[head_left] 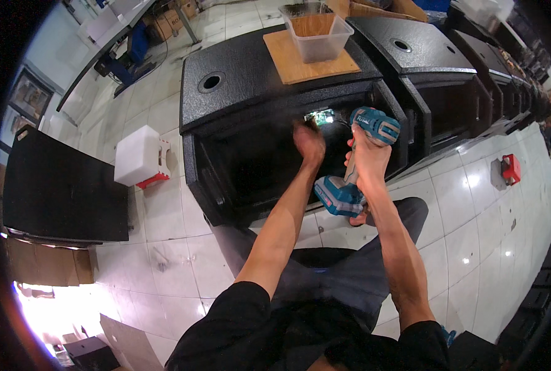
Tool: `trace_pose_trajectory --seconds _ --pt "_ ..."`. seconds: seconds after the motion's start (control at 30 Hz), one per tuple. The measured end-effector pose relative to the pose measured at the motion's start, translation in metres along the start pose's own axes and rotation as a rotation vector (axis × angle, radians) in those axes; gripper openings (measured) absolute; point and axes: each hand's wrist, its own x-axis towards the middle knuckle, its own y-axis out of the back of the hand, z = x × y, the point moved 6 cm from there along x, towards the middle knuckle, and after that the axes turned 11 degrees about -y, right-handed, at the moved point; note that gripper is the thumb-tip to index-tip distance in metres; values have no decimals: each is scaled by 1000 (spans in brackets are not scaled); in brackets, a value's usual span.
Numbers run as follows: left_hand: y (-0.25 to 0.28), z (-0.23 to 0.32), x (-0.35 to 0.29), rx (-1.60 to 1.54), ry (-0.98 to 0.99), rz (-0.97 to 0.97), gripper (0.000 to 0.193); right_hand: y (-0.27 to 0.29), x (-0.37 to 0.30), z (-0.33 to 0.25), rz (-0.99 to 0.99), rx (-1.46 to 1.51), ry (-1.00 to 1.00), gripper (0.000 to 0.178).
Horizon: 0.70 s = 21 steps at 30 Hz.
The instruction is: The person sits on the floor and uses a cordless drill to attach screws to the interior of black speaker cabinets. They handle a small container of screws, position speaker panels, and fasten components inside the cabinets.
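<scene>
In front of me lies a black, textured speaker cabinet (263, 71) with its open side toward me and a round hole in its top. My right hand (373, 159) grips a teal and grey cordless drill (374, 123) by its handle, with the battery below. The drill's body is at the right part of the cabinet's opening, and its tip is hidden from view. My left hand (309, 142) reaches into the opening, left of the drill, beside a brightly lit patch (320, 117) on the inner wall. Its fingers are blurred, so whatever they hold cannot be made out.
On the cabinet's top, a clear plastic tub (318, 46) stands on a wooden board (281, 59). More black cabinets (411, 46) line up to the right. White-and-red stools (140, 154) and a black panel (59, 185) are at left; a small red stool (510, 169) is at right.
</scene>
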Motion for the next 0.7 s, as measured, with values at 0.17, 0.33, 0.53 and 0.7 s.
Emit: trace_pose_trajectory --seconds 0.17,0.33,0.53,0.7 --pt "16 -23 13 -859 317 354 18 -16 -8 0 -61 -33 -13 22" --pt "25 32 14 -7 3 9 22 -7 3 -2 -74 12 10 23" --pt "37 28 19 393 104 -316 26 18 -20 -11 -56 30 16 21" --pt "80 35 -7 -365 379 -144 23 62 -68 3 -126 130 127 27"
